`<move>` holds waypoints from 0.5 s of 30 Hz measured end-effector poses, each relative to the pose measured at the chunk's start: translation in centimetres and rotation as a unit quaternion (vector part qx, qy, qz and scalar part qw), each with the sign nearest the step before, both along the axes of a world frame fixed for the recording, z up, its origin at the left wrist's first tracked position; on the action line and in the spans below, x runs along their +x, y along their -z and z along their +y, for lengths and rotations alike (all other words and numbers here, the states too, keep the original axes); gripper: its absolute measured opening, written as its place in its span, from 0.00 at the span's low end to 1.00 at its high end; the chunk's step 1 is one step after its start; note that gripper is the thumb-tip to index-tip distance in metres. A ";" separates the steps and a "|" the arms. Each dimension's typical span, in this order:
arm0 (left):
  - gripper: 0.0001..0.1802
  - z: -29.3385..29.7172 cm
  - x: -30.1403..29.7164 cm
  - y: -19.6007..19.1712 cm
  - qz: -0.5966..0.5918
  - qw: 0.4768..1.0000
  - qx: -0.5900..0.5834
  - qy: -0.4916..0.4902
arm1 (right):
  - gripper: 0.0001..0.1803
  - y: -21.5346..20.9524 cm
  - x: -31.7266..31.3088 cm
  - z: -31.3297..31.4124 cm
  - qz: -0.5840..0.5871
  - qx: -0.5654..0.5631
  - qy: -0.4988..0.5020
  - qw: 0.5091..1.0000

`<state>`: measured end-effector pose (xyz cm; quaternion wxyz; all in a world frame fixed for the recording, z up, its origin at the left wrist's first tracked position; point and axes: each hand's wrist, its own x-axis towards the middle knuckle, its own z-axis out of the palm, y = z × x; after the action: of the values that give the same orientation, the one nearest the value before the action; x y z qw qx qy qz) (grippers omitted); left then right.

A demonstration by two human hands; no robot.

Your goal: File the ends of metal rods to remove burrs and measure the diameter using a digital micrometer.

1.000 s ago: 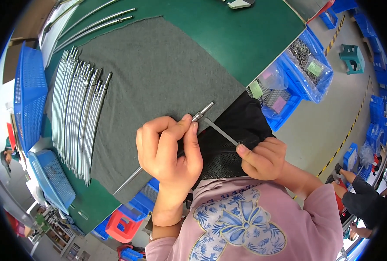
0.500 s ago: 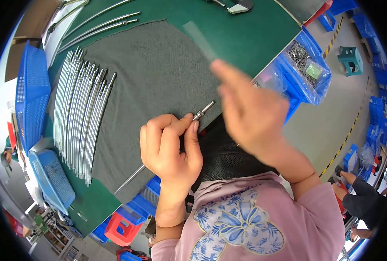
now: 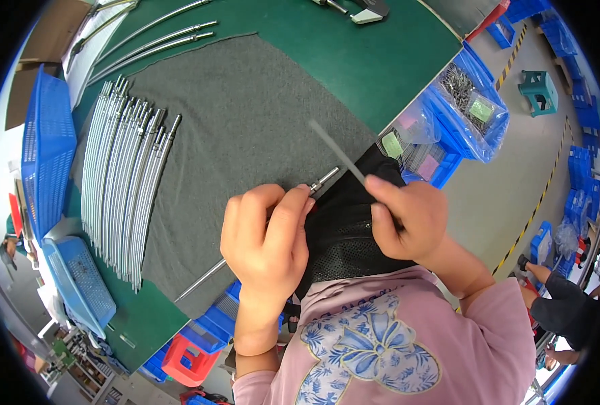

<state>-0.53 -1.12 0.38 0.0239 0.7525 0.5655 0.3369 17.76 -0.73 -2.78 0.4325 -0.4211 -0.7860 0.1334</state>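
My left hand [image 3: 266, 236] is closed around a slim metal rod [image 3: 203, 279] above the grey cloth. The rod runs from lower left to upper right, and its stepped, collared end [image 3: 328, 176] pokes out past my thumb and fingers. In my right hand [image 3: 411, 217], a thin grey flat strip [image 3: 337, 148] is pinched between thumb and forefinger. It slants up and left, close to the rod's end but seemingly apart from it. Motion blurs the strip, so its kind is unclear. Left of my hands lies a row of several similar metal rods [image 3: 121, 182].
The grey cloth [image 3: 239, 108] covers part of a green tabletop [image 3: 313, 47]. Blue baskets [image 3: 47, 155] stand along the left edge. At right, a blue bin [image 3: 499, 128] holds bagged small metal parts. Longer rods [image 3: 158, 44] and a black-handled tool [image 3: 370, 12] lie at the back.
My right hand has moved down and toward me with the strip, from above the rod's end to beside it. My left hand still grips the rod, which has shifted slightly.
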 end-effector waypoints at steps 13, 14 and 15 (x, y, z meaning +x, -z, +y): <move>0.09 0.6 0.1 0.1 -0.040 0.999 0.000 -0.017 | 0.21 1.4 -0.2 -2.2 0.027 -0.023 -0.032 0.999; 0.10 0.6 0.0 0.1 -0.047 0.999 -0.001 -0.015 | 0.21 1.3 -0.2 -2.2 0.027 -0.023 -0.033 0.999; 0.10 0.6 0.0 0.1 -0.054 0.998 -0.002 -0.014 | 0.21 1.2 -0.3 -2.2 0.024 -0.022 -0.036 0.999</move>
<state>-0.52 -0.54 0.27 0.0513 0.7249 0.5745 0.3766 17.47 -2.93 -4.03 0.4369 -0.3987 -0.7869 0.1760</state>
